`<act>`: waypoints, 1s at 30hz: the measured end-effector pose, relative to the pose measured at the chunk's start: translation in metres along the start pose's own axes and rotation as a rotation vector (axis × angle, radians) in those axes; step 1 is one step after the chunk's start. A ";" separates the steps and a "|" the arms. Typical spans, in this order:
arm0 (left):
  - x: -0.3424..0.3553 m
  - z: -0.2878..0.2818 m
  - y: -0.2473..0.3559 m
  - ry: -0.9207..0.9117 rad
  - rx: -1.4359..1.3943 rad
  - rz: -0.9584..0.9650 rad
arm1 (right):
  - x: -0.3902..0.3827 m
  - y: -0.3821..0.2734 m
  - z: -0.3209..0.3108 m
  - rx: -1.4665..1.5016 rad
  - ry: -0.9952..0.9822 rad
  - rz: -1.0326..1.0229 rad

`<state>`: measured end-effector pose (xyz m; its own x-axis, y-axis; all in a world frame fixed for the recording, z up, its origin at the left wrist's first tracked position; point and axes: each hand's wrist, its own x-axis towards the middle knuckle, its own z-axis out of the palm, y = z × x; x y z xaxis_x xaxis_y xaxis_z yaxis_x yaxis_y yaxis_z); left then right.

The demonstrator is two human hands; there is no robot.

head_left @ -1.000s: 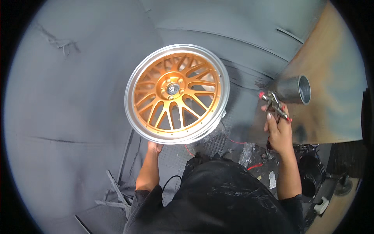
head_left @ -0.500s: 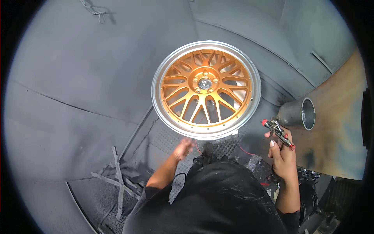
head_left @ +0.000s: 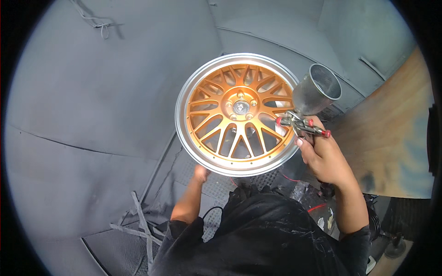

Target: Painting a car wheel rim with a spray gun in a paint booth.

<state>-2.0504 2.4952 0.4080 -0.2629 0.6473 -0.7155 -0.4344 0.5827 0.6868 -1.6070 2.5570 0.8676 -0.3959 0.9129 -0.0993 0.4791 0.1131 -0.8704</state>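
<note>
A car wheel (head_left: pixel 240 123) with orange spokes, a silver outer lip and a round silver centre cap (head_left: pixel 241 107) is in the middle of the head view. My left hand (head_left: pixel 201 174) is at the wheel's lower left edge, its fingers hidden under the rim. Wrapped round a spray gun (head_left: pixel 302 125), my right hand (head_left: pixel 324 158) is at the wheel's right side. The gun's red-ringed nozzle points left across the spokes. Its grey metal cup (head_left: pixel 306 97) sits on top, tilted, and overlaps the wheel's right rim. No spray can be made out.
Grey-coated sheeting (head_left: pixel 92 115) covers the left and far sides. A curved tan panel (head_left: pixel 391 152) stands at the right. Crossed grey strips (head_left: pixel 143 221) are at the lower left. A red hose (head_left: pixel 316 208) and scraps lie on the floor near my right forearm.
My right hand has raised the spray gun and brought it left, over the wheel's right edge. My left hand has moved left and its fingers have gone under the rim.
</note>
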 end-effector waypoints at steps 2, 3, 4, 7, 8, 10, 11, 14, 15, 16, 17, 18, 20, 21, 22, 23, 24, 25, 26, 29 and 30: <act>0.006 0.003 0.037 -0.013 -0.322 0.194 | 0.009 0.003 0.008 -0.072 0.026 -0.051; 0.010 0.010 0.055 0.026 -0.318 0.150 | 0.011 0.004 0.011 -0.099 0.081 -0.053; 0.011 0.012 0.073 -0.044 -0.341 0.186 | 0.011 0.006 0.012 -0.114 0.108 -0.055; 0.010 0.021 0.094 -0.162 -0.329 0.252 | 0.003 0.009 0.013 -0.112 0.243 -0.046; 0.010 0.023 0.093 -0.212 -0.290 0.281 | -0.001 0.009 0.013 -0.114 0.240 -0.044; 0.011 0.023 0.084 -0.233 -0.297 0.274 | -0.009 0.006 0.013 0.008 0.274 0.039; 0.011 0.023 0.078 -0.256 -0.300 0.269 | -0.010 0.003 0.016 0.070 0.294 0.004; 0.007 0.020 0.060 -0.124 -0.310 0.200 | -0.007 -0.008 0.020 0.170 0.189 0.073; 0.002 0.019 0.053 -0.072 -0.332 0.130 | -0.002 -0.012 0.021 0.138 0.127 0.094; -0.004 0.019 0.046 -0.145 -0.339 0.176 | 0.005 -0.014 0.025 0.121 0.122 0.038; -0.011 0.021 0.037 -0.063 -0.235 0.213 | 0.014 -0.016 0.031 0.060 0.122 -0.016; -0.018 0.025 0.027 -0.005 -0.143 0.286 | 0.021 -0.017 0.036 0.013 0.117 -0.034; -0.032 0.034 0.002 0.057 -0.237 0.188 | 0.026 -0.016 0.039 -0.060 0.125 -0.084; -0.040 0.038 -0.011 0.038 -0.144 0.120 | 0.024 -0.016 0.038 -0.156 0.152 -0.145; -0.050 0.045 -0.027 0.015 -0.073 0.060 | 0.019 -0.013 0.034 -0.247 0.193 -0.232; -0.061 0.052 -0.042 -0.060 -0.104 0.055 | 0.015 -0.012 0.031 -0.253 0.201 -0.162; -0.069 0.059 -0.053 -0.097 -0.152 -0.006 | 0.012 -0.010 0.028 -0.253 0.195 -0.167; -0.074 0.064 -0.060 -0.119 -0.134 0.032 | 0.009 -0.008 0.026 -0.264 0.230 -0.140; -0.081 0.069 -0.067 -0.231 0.054 0.006 | 0.006 -0.006 0.024 -0.276 0.265 -0.111; -0.096 0.080 -0.076 -0.643 0.607 0.051 | -0.003 -0.007 0.021 -0.317 0.237 -0.080; -0.100 0.082 -0.075 -0.962 0.978 0.151 | -0.005 -0.010 0.020 -0.332 0.215 -0.063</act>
<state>-1.9205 2.4271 0.4384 0.6139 0.5829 -0.5324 0.4264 0.3227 0.8450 -1.6252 2.5438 0.8669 -0.2763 0.9574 0.0837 0.7003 0.2602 -0.6648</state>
